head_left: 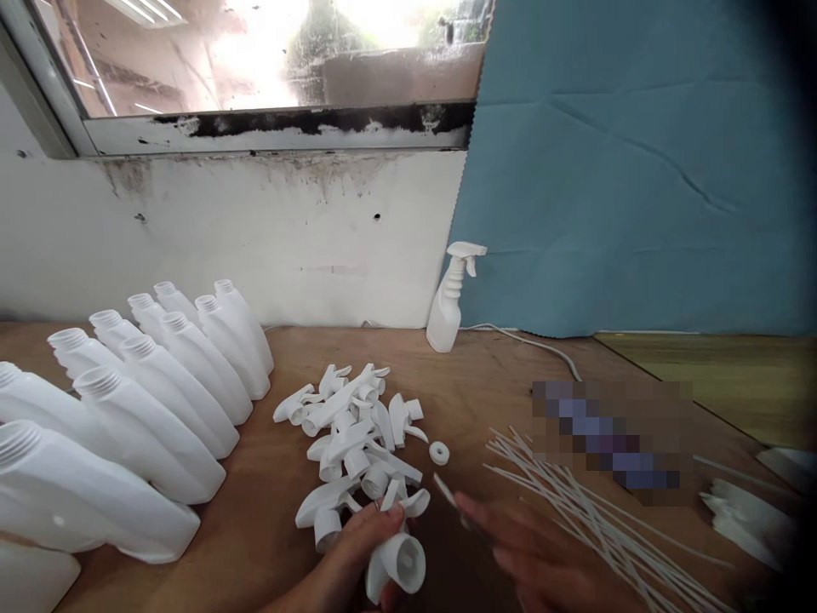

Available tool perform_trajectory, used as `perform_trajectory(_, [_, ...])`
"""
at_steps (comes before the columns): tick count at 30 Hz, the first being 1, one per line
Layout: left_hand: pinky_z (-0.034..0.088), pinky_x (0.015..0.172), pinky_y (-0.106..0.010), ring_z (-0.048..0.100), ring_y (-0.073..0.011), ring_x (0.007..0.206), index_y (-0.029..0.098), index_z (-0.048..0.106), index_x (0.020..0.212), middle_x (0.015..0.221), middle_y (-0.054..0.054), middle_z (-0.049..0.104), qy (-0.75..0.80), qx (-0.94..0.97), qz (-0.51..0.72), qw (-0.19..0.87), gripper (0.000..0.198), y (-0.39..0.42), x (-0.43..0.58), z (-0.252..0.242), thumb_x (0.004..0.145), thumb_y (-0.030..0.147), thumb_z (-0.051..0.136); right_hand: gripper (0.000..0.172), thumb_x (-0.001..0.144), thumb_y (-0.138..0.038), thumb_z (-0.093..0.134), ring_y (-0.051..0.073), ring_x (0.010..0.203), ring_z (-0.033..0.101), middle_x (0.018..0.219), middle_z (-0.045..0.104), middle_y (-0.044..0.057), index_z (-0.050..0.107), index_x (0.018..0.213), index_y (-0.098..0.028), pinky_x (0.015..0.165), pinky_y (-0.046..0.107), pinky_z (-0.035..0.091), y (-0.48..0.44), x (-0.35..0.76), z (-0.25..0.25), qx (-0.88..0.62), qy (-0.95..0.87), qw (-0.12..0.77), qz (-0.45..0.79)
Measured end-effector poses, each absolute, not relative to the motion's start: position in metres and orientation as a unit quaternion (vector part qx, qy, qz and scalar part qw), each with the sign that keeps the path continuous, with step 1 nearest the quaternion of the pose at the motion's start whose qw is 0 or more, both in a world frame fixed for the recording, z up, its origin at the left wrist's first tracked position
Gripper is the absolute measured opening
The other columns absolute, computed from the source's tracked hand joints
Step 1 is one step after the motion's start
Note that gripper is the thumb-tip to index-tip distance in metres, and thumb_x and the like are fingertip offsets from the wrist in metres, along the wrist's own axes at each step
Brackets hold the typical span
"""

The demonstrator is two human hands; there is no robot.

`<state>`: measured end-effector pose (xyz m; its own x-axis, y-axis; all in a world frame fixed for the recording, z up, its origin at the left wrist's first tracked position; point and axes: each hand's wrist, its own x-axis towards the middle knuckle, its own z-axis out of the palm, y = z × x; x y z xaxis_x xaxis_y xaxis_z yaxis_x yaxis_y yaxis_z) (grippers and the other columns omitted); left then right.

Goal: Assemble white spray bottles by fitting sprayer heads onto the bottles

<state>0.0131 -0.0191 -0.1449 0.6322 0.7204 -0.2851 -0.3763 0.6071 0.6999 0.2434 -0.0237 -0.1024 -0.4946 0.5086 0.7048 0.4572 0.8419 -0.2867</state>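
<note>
Clamped in the left hand (pixel 357 545), low over the brown wooden table (pixel 268 511): a white plastic trigger spray head (pixel 397 564), round collar turned outward, probably to keep the opening reachable. Just beside, the blurred right hand (pixel 542 553), near a thin white plastic tube (pixel 445 491); grip impossible to tell. Behind, within easy reach, a pile of same heads (pixel 357 434).

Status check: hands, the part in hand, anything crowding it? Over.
Left hand gripping a trigger head. Right hand blurred, thin tube at its fingertips, grip unclear. Pile of trigger heads just ahead; loose tubes to the right.
</note>
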Motion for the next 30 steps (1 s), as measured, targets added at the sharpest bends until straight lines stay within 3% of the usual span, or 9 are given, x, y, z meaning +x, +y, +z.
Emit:
perform_trajectory(2, [0.015, 0.032, -0.015, 0.030, -0.0054, 0.028, 0.019, 0.052, 0.093, 0.040, 0.009, 0.047, 0.301, 0.323, 0.321, 0.838, 0.048, -0.019, 0.012, -0.148, 0.080, 0.064, 0.063, 0.040, 0.084, -0.005, 0.055, 0.024, 0.103, 0.073, 0.118, 0.074, 0.006, 0.055, 0.116, -0.027, 0.087, 0.035, 0.061, -0.011, 0.250, -0.108, -0.303, -0.855, 0.420, 0.004])
perform_trajectory(6, [0.022, 0.037, -0.015, 0.039, -0.0047, 0.033, 0.015, 0.058, 0.092, 0.047, 0.008, 0.050, 0.316, 0.344, 0.326, 0.822, 0.048, -0.017, 0.010, -0.154, 0.075, 0.057, 0.073, 0.027, 0.088, -0.011, 0.055, 0.024, 0.106, 0.071, 0.119, 0.072, 0.007, 0.059, 0.111, -0.025, 0.092, 0.037, 0.059, 0.007, 0.252, -0.119, -0.376, -0.831, 0.411, -0.002])
perform_trajectory(10, [0.028, 0.040, -0.016, 0.042, -0.0058, 0.037, 0.014, 0.061, 0.091, 0.050, 0.006, 0.052, 0.323, 0.347, 0.332, 0.815, 0.046, -0.016, 0.009, -0.157, 0.078, 0.058, 0.070, 0.024, 0.089, -0.010, 0.056, 0.023, 0.099, 0.073, 0.114, 0.074, 0.008, 0.060, 0.109, -0.024, 0.085, 0.037, 0.062, 0.012, 0.249, -0.122, -0.367, -0.848, 0.383, -0.003])
perform_trajectory(15, [0.036, 0.047, -0.018, 0.050, -0.0086, 0.048, 0.014, 0.066, 0.086, 0.058, 0.002, 0.058, 0.333, 0.346, 0.348, 0.805, 0.046, -0.009, 0.012, -0.165, 0.069, 0.054, 0.081, 0.023, 0.089, -0.008, 0.055, 0.022, 0.098, 0.073, 0.111, 0.075, 0.011, 0.061, 0.107, -0.022, 0.084, 0.036, 0.062, 0.011, 0.245, -0.118, -0.352, -0.857, 0.375, -0.004])
perform_trajectory(25, [0.035, 0.048, -0.017, 0.047, -0.0067, 0.048, 0.014, 0.065, 0.081, 0.061, 0.002, 0.057, 0.344, 0.352, 0.349, 0.797, 0.050, -0.005, 0.015, -0.172, 0.064, 0.057, 0.083, 0.025, 0.086, -0.007, 0.060, 0.021, 0.091, 0.074, 0.103, 0.077, 0.007, 0.066, 0.104, -0.023, 0.082, 0.034, 0.061, 0.011, 0.242, -0.112, -0.339, -0.846, 0.412, 0.004])
perform_trajectory(30, [0.036, 0.048, -0.018, 0.047, -0.0072, 0.049, 0.014, 0.061, 0.094, 0.063, 0.003, 0.055, 0.337, 0.372, 0.351, 0.791, 0.063, -0.016, 0.015, -0.156, 0.062, 0.065, 0.080, 0.023, 0.086, -0.012, 0.060, 0.020, 0.088, 0.075, 0.096, 0.078, 0.001, 0.070, 0.102, -0.027, 0.081, 0.028, 0.060, -0.006, 0.240, -0.100, -0.371, -0.825, 0.409, 0.114])
